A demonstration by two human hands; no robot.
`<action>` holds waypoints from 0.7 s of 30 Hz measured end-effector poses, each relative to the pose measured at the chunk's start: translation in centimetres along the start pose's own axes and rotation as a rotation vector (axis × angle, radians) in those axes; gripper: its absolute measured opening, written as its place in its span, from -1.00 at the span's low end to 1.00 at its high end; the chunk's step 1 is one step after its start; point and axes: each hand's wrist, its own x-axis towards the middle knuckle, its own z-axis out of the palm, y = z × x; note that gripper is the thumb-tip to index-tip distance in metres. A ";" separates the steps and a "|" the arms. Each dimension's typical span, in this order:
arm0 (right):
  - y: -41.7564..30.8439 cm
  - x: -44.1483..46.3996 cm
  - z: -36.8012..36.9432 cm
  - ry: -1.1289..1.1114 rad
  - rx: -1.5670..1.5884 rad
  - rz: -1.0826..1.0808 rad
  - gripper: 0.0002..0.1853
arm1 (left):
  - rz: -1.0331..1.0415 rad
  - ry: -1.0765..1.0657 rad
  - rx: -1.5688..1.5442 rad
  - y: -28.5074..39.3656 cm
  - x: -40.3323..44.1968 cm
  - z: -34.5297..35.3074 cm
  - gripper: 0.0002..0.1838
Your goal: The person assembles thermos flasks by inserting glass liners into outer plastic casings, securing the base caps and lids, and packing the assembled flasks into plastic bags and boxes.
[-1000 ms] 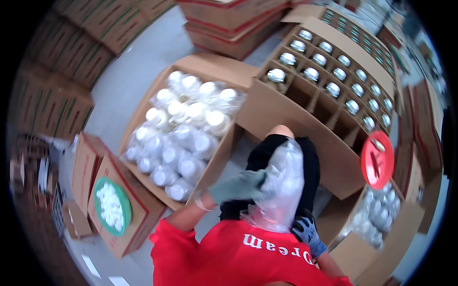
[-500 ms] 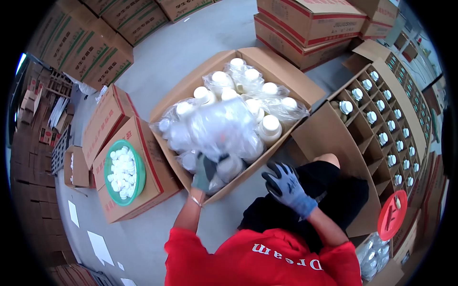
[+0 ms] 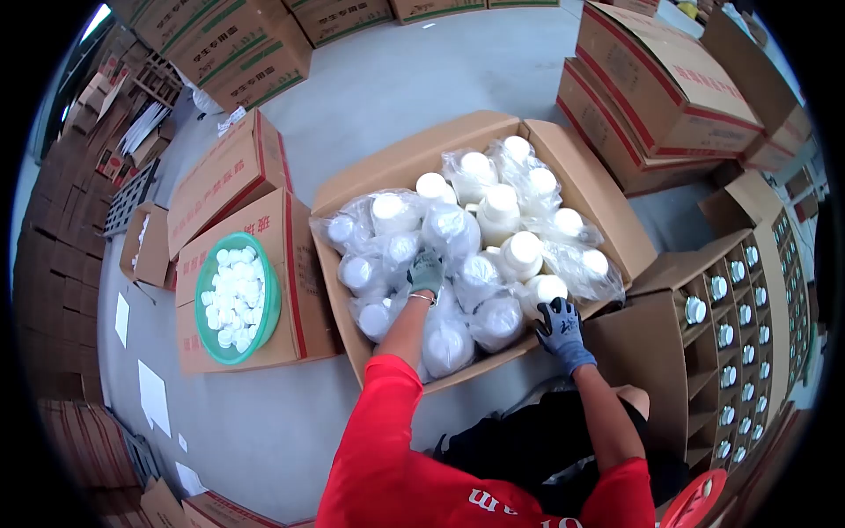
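A cardboard box [image 3: 547,132] holds several white-capped bottles, many in clear plastic bags. My left hand [image 3: 426,271], in a grey glove, reaches among the bagged bottles in its middle. It touches a bagged bottle [image 3: 451,231]; its fingertips are partly hidden by plastic. At the box's near right corner, my right hand [image 3: 561,333], in a blue-grey glove with black fingertips, has its fingers closed against a white bottle [image 3: 542,292] just below the cap. Another white bottle [image 3: 521,253], without a bag, stands just behind that one.
On a closed carton at left sits a green basin [image 3: 273,304] of white caps. To the right, an open divided carton [image 3: 647,361] holds several capped bottles in its cells. Taped cartons [image 3: 656,88] are stacked behind. A red lid [image 3: 695,502] lies at bottom right.
The blurred plastic bundle over the box has come down among the bottles. My left hand has moved deeper into the box. My right hand has gone from above my lap to the near right bottle.
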 end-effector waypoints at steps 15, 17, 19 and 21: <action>-0.6 1.3 2.2 0.178 -0.014 0.117 -0.77 | -0.081 0.117 -0.046 -19.2 15.1 2.9 -0.58; -0.5 1.3 2.2 0.160 -0.014 0.123 -0.79 | -0.132 0.087 -0.172 -19.5 15.6 4.7 -0.58; -0.4 1.4 2.3 0.180 -0.044 0.122 -0.81 | -0.200 0.049 -0.289 -20.3 14.9 6.6 -0.59; -0.8 1.4 2.1 0.198 -0.027 0.121 -0.82 | -0.216 0.103 -0.390 -19.0 12.5 5.4 -0.58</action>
